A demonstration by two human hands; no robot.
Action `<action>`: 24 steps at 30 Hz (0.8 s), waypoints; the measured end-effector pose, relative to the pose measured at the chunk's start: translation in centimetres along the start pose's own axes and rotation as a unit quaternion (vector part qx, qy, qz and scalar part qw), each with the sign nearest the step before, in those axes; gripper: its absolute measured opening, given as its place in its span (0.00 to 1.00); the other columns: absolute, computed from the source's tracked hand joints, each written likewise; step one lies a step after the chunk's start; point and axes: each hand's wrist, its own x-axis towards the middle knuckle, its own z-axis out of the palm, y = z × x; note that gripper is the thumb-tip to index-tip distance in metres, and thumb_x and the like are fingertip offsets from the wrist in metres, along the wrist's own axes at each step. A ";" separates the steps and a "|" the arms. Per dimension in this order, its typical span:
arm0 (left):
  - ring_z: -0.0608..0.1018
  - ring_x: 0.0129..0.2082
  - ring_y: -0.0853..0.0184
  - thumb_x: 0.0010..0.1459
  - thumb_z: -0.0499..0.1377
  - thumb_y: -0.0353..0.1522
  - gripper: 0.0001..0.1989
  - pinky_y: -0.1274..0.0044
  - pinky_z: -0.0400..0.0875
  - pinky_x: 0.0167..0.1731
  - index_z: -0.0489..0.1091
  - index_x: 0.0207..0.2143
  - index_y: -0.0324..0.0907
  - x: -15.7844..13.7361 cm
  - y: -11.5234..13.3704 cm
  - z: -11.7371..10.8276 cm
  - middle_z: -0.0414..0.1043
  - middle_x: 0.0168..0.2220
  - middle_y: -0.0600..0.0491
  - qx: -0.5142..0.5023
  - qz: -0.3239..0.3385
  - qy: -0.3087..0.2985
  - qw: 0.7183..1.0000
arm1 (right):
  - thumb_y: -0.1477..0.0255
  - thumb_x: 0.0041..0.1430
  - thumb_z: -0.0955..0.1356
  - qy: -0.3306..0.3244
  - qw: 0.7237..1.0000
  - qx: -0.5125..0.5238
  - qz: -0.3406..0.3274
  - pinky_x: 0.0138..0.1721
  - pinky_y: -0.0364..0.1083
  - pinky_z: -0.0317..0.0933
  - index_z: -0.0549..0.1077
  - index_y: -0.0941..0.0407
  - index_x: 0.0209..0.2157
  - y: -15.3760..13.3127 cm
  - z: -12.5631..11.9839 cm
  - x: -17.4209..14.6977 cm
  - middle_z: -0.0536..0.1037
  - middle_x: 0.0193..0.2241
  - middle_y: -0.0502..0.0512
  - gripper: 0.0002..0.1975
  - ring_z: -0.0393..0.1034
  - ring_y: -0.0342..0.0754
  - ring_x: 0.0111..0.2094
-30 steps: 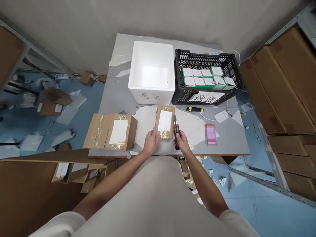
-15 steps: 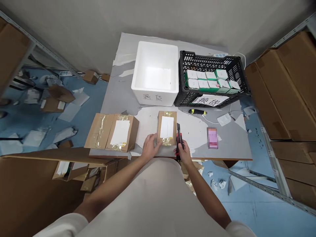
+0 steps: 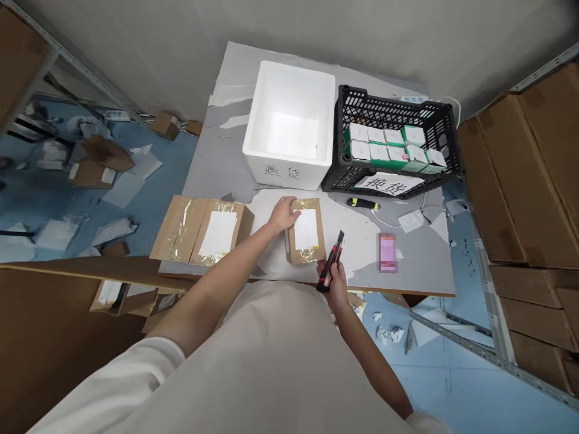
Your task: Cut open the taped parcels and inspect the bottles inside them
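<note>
A small taped cardboard box (image 3: 319,224) with a white label lies near the front edge of the table. My left hand (image 3: 283,214) grips its far left corner, the thumb reaching onto the top by the label and the fingers along the far edge. Just right of the box's near end, my right hand (image 3: 337,282) is closed around a red and black box cutter (image 3: 332,263). The cutter's tip points away from me and slightly right. Whether its blade is out is too small to tell.
Further left sit larger taped boxes (image 3: 181,232). Behind are a white foam box (image 3: 289,172) and a black crate (image 3: 346,175) holding several green-white cartons. A yellow-black tool (image 3: 363,204) and a phone (image 3: 388,253) lie at right. Shelves with cartons (image 3: 506,175) flank the table.
My left hand has slid from the box's near left side to its far left corner. The box cutter has come away from the box's side and tilted to the right.
</note>
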 end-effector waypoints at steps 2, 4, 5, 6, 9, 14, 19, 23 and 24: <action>0.71 0.49 0.56 0.52 0.58 0.37 0.21 0.63 0.66 0.51 0.64 0.48 0.39 -2.7 -0.5 0.0 0.68 0.46 0.44 0.011 -0.055 0.066 0.996 | 0.54 0.51 0.69 0.014 0.999 0.003 -0.041 0.47 0.51 0.68 0.63 0.49 0.43 -0.8 -0.1 1.6 0.76 0.42 0.52 0.22 0.72 0.48 0.47; 0.72 0.47 0.55 0.50 0.60 0.42 0.22 0.63 0.68 0.49 0.64 0.45 0.40 -6.0 -0.8 -0.1 0.68 0.43 0.45 0.029 -0.121 0.100 0.987 | 0.55 0.51 0.69 0.028 0.997 0.007 -0.072 0.48 0.51 0.68 0.63 0.49 0.44 -1.9 -0.1 3.3 0.76 0.44 0.52 0.22 0.71 0.48 0.48; 0.72 0.46 0.55 0.49 0.61 0.45 0.25 0.63 0.69 0.46 0.63 0.45 0.41 -7.5 -0.8 -0.1 0.68 0.42 0.46 0.032 -0.154 0.099 0.983 | 0.55 0.51 0.69 0.029 0.996 0.003 -0.082 0.48 0.52 0.67 0.63 0.49 0.44 -2.4 -0.1 4.1 0.75 0.46 0.53 0.22 0.71 0.48 0.49; 0.73 0.43 0.55 0.48 0.61 0.47 0.27 0.63 0.70 0.44 0.62 0.46 0.41 -8.9 -0.7 0.0 0.69 0.41 0.47 0.032 -0.182 0.090 0.979 | 0.55 0.51 0.69 0.025 0.996 -0.007 -0.089 0.48 0.52 0.67 0.63 0.50 0.45 -2.9 -0.1 4.8 0.75 0.47 0.55 0.23 0.70 0.48 0.50; 0.70 0.51 0.53 0.52 0.58 0.44 0.31 0.60 0.66 0.49 0.57 0.54 0.39 -11.1 -0.2 -0.1 0.66 0.49 0.42 0.061 -0.149 0.100 0.982 | 0.54 0.52 0.68 -0.004 0.993 -0.055 -0.103 0.47 0.52 0.67 0.63 0.52 0.45 -4.0 -0.6 5.9 0.73 0.49 0.58 0.23 0.70 0.49 0.50; 0.49 0.66 0.52 0.54 0.53 0.30 0.31 0.58 0.42 0.62 0.54 0.61 0.40 -8.5 0.9 -0.7 0.49 0.65 0.42 0.160 0.140 -0.056 0.976 | 0.54 0.52 0.68 -0.003 0.976 -0.197 -0.088 0.29 0.45 0.68 0.65 0.54 0.44 -4.7 -3.4 4.5 0.76 0.41 0.57 0.23 0.73 0.43 0.28; 0.48 0.66 0.46 0.49 0.58 0.51 0.46 0.55 0.34 0.62 0.50 0.63 0.34 -6.6 1.2 -0.5 0.46 0.66 0.35 0.214 0.181 -0.112 0.953 | 0.54 0.53 0.66 -0.039 0.962 -0.266 -0.045 0.19 0.42 0.62 0.60 0.54 0.57 -4.1 -5.7 2.4 0.75 0.34 0.52 0.33 0.66 0.39 0.19; 0.48 0.66 0.44 0.38 0.59 0.60 0.57 0.56 0.35 0.62 0.50 0.64 0.35 -7.2 1.3 -0.3 0.47 0.65 0.36 0.238 0.171 -0.112 0.950 | 0.54 0.54 0.65 -0.067 0.957 -0.282 -0.019 0.18 0.42 0.62 0.55 0.52 0.63 -3.6 -6.3 1.8 0.74 0.32 0.50 0.37 0.65 0.38 0.18; 0.49 0.65 0.44 0.38 0.59 0.60 0.58 0.57 0.36 0.63 0.50 0.64 0.35 -7.3 1.3 -0.3 0.48 0.65 0.36 0.243 0.169 -0.110 0.949 | 0.54 0.54 0.65 -0.072 0.956 -0.282 -0.016 0.19 0.42 0.62 0.54 0.52 0.63 -3.7 -6.4 1.8 0.73 0.31 0.49 0.37 0.64 0.38 0.18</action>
